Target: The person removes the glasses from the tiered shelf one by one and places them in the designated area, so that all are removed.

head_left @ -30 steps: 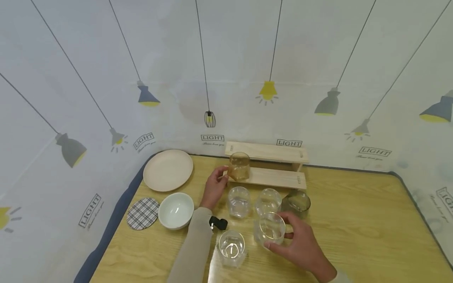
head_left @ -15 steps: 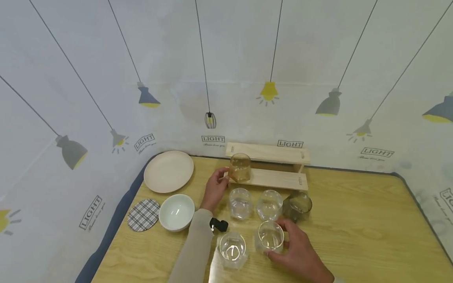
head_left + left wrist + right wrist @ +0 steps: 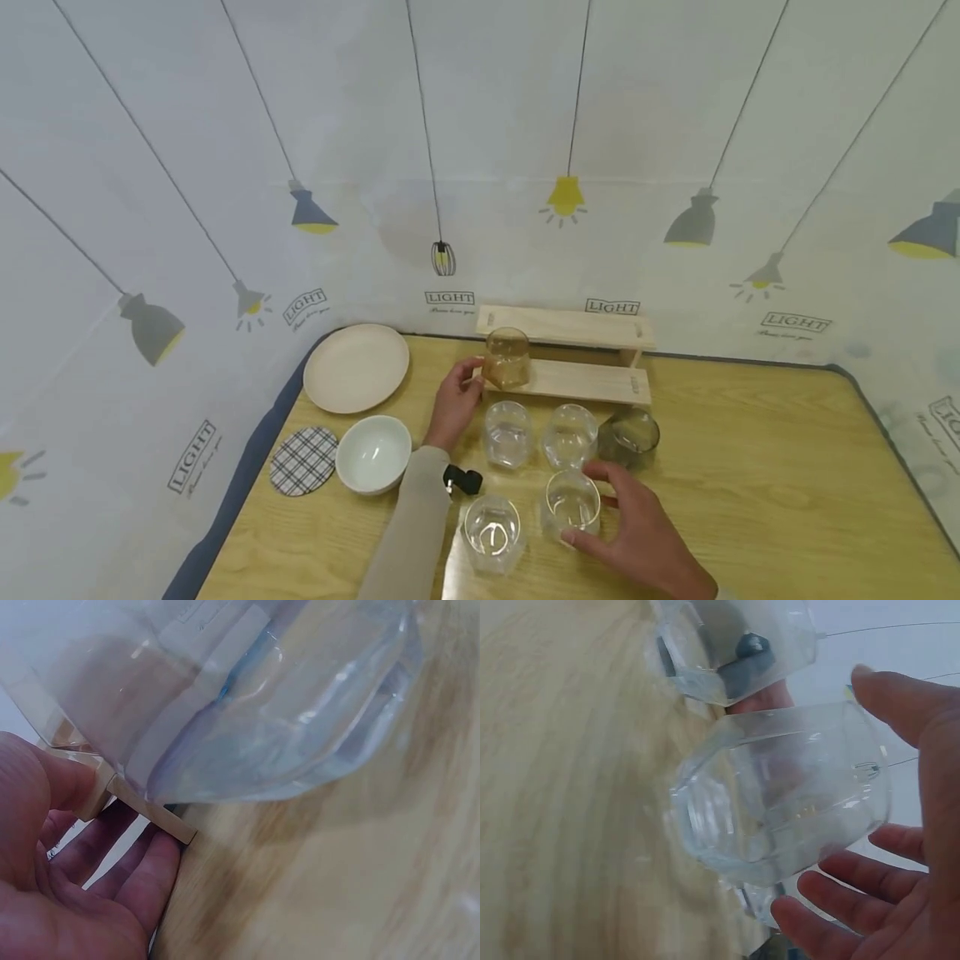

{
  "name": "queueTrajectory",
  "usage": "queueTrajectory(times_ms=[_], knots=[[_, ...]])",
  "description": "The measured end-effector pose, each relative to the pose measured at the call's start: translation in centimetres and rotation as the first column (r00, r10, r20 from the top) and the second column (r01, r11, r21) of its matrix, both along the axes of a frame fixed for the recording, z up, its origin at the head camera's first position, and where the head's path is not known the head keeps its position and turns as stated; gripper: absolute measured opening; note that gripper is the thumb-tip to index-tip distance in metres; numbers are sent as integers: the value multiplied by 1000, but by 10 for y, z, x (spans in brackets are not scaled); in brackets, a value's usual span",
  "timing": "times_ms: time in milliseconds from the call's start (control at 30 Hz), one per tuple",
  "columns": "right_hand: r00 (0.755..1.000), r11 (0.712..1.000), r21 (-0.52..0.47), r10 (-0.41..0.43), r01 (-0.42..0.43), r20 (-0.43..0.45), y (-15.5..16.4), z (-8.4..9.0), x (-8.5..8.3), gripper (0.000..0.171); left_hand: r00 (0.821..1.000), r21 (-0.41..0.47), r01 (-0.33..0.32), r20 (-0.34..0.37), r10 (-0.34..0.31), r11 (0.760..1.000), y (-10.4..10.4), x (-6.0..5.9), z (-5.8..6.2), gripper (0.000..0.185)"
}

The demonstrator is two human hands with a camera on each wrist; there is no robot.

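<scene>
My left hand (image 3: 469,383) holds the left end of the lower shelf of a small wooden rack (image 3: 592,382). In the left wrist view its thumb (image 3: 52,776) lies on the shelf end (image 3: 161,817) with the fingers under it. An amber glass (image 3: 506,358) stands on that shelf beside the thumb. My right hand (image 3: 609,517) is spread around a clear glass (image 3: 573,502) that stands on the table. The right wrist view shows its thumb (image 3: 900,705) and fingers (image 3: 832,937) straight and apart from that glass (image 3: 780,802).
Three more clear glasses (image 3: 491,529) (image 3: 507,432) (image 3: 567,435) and a grey glass (image 3: 630,435) stand close by. A beige plate (image 3: 356,368), a white bowl (image 3: 372,454) and a checked coaster (image 3: 303,461) lie at the left. The wall runs behind the rack.
My right hand lowered the clear glass onto the table and loosened its fingers from it. My left hand stayed at the rack's shelf end.
</scene>
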State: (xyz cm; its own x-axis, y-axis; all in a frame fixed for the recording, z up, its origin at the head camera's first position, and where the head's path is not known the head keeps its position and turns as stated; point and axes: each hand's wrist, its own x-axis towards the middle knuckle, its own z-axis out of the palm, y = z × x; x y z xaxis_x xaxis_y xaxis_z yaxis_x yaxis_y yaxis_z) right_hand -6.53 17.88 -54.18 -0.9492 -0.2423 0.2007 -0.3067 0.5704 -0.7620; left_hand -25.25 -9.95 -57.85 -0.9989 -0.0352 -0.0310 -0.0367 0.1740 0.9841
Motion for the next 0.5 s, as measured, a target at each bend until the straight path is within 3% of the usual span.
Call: queueTrajectory(times_ms=[267,500], knots=[[979,999,15,32,-30,-199,0,18,-15,58,1000,-11,-4,-20,4,1000,-1,-5,-2,33],[975,999,-21,20,-25,-223,-7,37,-30,49,1000,-21,-15,-20,15,1000,1,-4,-1,32]])
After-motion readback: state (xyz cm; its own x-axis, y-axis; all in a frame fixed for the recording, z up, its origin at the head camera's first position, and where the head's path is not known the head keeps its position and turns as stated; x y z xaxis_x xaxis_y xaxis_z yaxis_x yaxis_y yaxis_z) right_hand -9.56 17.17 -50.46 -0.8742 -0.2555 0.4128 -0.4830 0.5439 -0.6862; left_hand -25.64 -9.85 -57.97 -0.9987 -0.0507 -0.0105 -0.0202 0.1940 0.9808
